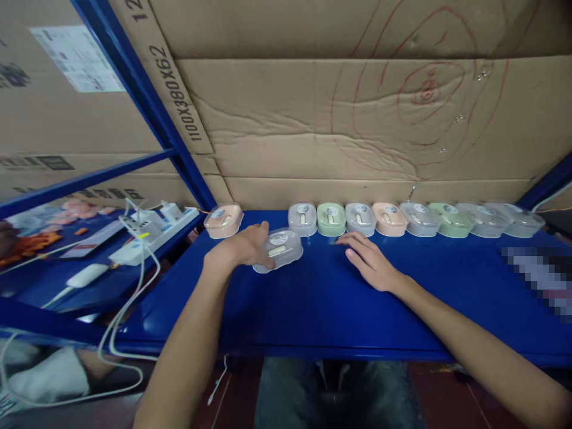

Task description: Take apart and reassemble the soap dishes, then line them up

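Clock positions refer to the centre of the view. Cardboard panel [286, 113]: 12 o'clock, standing behind the blue tabletop [304, 316], which extends across 6 o'clock. Row of eight containers [419, 220]: side by side toward 3 o'clock, along the panel, in grey, green and peach. Power strip [154, 241]: 9 o'clock, on the adjacent blue surface. Left hand [243, 245]: 8 o'clock, partly closed on the left end of the grey container [290, 245], thumb on the near side. Right hand [373, 265]: 4 o'clock, holding nothing, fingers extended and loosely bent near the row. Grey container: 6 o'clock, apart from the row; contact with the tabletop cannot be determined. Peach container [223, 221]: 9 o'clock, beyond the left hand. Round label [278, 239]: on the grey container's top.
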A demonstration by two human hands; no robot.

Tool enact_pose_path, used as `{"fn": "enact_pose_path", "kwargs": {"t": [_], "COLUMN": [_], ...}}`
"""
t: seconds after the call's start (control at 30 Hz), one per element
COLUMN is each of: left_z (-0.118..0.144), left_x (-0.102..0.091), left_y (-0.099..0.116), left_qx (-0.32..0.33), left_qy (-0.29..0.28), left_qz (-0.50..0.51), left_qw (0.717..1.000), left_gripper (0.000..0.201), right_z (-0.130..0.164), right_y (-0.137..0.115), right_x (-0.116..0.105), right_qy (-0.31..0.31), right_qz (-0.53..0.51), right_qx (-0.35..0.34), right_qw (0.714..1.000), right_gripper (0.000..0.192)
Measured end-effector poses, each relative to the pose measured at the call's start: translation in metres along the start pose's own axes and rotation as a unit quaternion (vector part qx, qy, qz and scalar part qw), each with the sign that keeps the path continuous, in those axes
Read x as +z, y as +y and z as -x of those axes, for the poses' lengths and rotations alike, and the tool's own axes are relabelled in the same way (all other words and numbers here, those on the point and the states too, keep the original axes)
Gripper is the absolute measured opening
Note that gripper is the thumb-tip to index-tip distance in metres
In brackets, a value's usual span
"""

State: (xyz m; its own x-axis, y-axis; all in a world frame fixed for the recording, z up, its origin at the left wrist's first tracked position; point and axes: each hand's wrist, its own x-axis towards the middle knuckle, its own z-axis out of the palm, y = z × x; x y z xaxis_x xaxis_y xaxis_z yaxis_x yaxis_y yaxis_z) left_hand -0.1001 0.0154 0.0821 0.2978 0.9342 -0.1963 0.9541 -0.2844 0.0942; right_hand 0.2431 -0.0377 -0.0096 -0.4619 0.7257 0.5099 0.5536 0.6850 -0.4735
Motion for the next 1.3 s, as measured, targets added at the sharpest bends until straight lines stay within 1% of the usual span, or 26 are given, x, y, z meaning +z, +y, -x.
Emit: {"fn": "enact_pose_path", "kwargs": {"t": [0.1,0.2,0.3,0.4,0.5,0.6,0.7,0.77,0.87,0.97,1.17,1.3], "left_z": [-0.003,-0.011,-0.021,-0.030,-0.033,-0.033,-0.033,-0.033,-0.033,-0.033,-0.041,-0.047], "left_x": [-0.005,-0.005,0.001,0.010,0.016,0.016,0.012,0.011,0.010,0.012,0.026,0.036], "left_y": [-0.007,-0.015,-0.018,-0.012,-0.006,-0.009,-0.021,-0.027,-0.028,-0.022,-0.004,0.002], "left_qx": [-0.079,-0.118,-0.146,-0.168,-0.168,-0.155,-0.159,-0.159,-0.149,-0.144,-0.150,-0.161], "left_qy": [-0.013,0.000,0.028,0.078,0.124,0.136,0.121,0.105,0.098,0.108,0.163,0.201], "left_qz": [-0.046,-0.062,-0.074,-0.070,-0.043,0.004,0.058,0.070,0.050,0.025,-0.003,-0.011], "left_qw": [0.996,0.991,0.986,0.980,0.977,0.978,0.978,0.979,0.983,0.983,0.975,0.966], "left_gripper": [0.085,0.084,0.077,0.078,0.087,0.088,0.072,0.060,0.056,0.058,0.063,0.065], "right_z": [0.000,-0.001,-0.001,-0.002,-0.002,-0.002,-0.002,-0.002,-0.002,-0.002,-0.002,-0.002], "right_y": [-0.002,-0.003,-0.002,-0.001,-0.001,-0.001,-0.001,-0.001,-0.001,-0.002,-0.001,0.001], "right_x": [0.000,0.000,0.000,0.001,0.001,0.002,0.002,0.002,0.002,0.002,0.002,0.002], "right_qy": [0.002,0.003,0.001,-0.003,-0.008,-0.008,-0.009,-0.012,-0.018,-0.019,-0.015,-0.014], "right_qz": [0.007,0.015,0.018,0.016,0.013,0.014,0.014,0.013,0.012,0.009,0.000,0.000], "right_qx": [0.002,0.003,-0.001,-0.002,-0.003,-0.003,-0.004,-0.003,-0.001,0.001,0.003,0.004], "right_qw": [1.000,1.000,1.000,1.000,1.000,1.000,1.000,1.000,1.000,1.000,1.000,1.000], "right_gripper": [0.037,0.035,0.034,0.033,0.034,0.034,0.034,0.034,0.034,0.034,0.036,0.037]}}
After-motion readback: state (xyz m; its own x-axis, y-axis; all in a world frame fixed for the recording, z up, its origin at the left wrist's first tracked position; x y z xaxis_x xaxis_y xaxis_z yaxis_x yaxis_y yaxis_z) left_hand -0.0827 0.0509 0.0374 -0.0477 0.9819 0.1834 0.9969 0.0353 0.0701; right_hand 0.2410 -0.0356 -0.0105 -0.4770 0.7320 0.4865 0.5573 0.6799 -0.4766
